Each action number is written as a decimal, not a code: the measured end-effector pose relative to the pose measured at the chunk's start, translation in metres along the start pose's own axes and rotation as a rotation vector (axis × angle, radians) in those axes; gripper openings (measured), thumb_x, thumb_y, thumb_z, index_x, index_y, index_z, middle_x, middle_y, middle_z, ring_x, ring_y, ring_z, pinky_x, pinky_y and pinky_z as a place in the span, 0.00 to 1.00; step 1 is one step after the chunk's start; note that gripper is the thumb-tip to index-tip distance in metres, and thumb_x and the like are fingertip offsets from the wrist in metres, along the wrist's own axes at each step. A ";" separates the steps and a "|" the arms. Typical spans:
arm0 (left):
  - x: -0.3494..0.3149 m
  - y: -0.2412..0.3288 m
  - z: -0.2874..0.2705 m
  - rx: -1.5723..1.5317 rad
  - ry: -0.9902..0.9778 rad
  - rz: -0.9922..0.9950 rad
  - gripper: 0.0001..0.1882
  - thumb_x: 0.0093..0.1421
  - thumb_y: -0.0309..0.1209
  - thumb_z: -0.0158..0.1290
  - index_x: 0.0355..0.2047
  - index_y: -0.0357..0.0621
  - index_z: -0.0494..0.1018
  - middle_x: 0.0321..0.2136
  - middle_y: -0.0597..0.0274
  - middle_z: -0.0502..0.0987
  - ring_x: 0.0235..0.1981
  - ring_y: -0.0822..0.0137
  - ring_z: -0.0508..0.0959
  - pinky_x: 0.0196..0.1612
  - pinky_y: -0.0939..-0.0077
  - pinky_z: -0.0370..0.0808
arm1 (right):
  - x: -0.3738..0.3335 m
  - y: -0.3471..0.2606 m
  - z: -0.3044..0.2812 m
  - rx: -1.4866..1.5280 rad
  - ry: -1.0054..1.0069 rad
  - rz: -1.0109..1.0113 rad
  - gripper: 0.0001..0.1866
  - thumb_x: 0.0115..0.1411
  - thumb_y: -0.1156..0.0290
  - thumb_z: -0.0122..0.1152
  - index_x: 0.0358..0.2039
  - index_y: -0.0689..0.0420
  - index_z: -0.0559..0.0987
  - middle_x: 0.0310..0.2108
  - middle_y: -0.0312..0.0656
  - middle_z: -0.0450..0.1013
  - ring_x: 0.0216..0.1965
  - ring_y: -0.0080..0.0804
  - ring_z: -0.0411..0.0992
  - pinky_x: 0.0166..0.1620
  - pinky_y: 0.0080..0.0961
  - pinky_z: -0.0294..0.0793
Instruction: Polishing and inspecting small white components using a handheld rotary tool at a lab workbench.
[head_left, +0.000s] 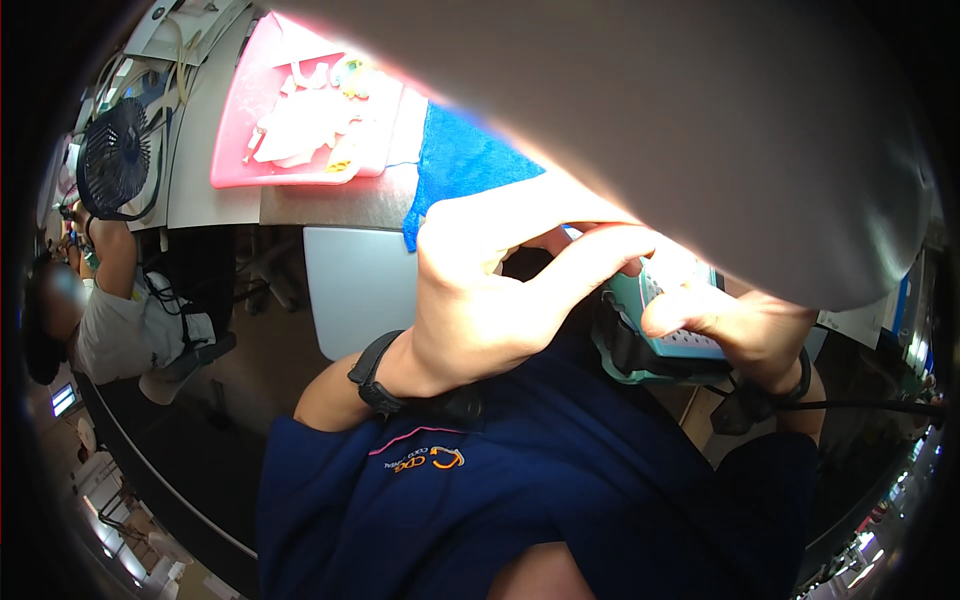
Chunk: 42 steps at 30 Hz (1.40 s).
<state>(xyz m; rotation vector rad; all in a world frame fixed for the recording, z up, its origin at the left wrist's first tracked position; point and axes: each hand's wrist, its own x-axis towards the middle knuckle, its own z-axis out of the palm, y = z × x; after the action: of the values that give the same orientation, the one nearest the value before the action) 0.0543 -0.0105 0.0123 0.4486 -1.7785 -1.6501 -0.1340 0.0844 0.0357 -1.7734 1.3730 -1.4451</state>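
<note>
My left hand (490,290) is raised in front of me, its thumb and forefinger closed together in a pinch. Whatever lies between those fingertips is too small or too hidden to make out. My right hand (745,325) is bent inward with its thumb pointing left, close to the left fingertips; a grey lamp shade (740,150) hides part of its fingers. Under and beside both hands is a teal and black thing with a light, holed top (685,345). Bright light washes out the spot between the hands.
A pink tray (228,150) with pale pieces stands at the far left on the table. A blue cloth (465,155) lies beside it. A black fan (118,155) stands further left, near another person (140,320). A cable (870,407) runs rightward from my right wrist.
</note>
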 end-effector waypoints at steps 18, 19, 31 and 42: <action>-0.023 -0.012 0.034 0.174 0.437 0.051 0.05 0.51 0.18 0.66 0.29 0.37 0.81 0.23 0.62 0.80 0.23 0.68 0.79 0.28 0.73 0.72 | -0.013 -0.018 -0.003 0.350 0.071 0.288 0.08 0.52 0.84 0.73 0.34 0.68 0.85 0.32 0.47 0.83 0.31 0.31 0.82 0.34 0.22 0.80; -0.023 -0.010 0.037 0.253 0.437 0.064 0.05 0.51 0.18 0.66 0.28 0.37 0.81 0.23 0.62 0.80 0.23 0.68 0.79 0.28 0.73 0.72 | -0.011 -0.021 -0.004 0.423 0.069 0.314 0.08 0.52 0.85 0.72 0.34 0.69 0.84 0.32 0.48 0.83 0.31 0.31 0.82 0.34 0.22 0.80; -0.015 -0.002 0.039 -0.266 0.400 0.117 0.05 0.53 0.18 0.67 0.31 0.35 0.83 0.28 0.59 0.84 0.30 0.68 0.83 0.34 0.76 0.78 | -0.010 -0.020 -0.001 0.563 0.061 0.267 0.05 0.58 0.83 0.69 0.35 0.71 0.83 0.31 0.52 0.82 0.30 0.35 0.83 0.33 0.26 0.82; -0.013 -0.005 0.033 -0.162 0.383 0.122 0.06 0.52 0.18 0.66 0.32 0.35 0.83 0.29 0.59 0.84 0.30 0.68 0.82 0.35 0.75 0.77 | -0.003 -0.017 -0.006 0.372 -0.039 0.160 0.10 0.66 0.78 0.57 0.44 0.70 0.78 0.28 0.52 0.82 0.30 0.40 0.83 0.33 0.31 0.84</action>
<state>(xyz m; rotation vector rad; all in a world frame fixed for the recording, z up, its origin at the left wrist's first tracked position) 0.0411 0.0217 0.0047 0.5304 -1.3551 -1.4927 -0.1321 0.0947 0.0510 -1.4162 1.1119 -1.4594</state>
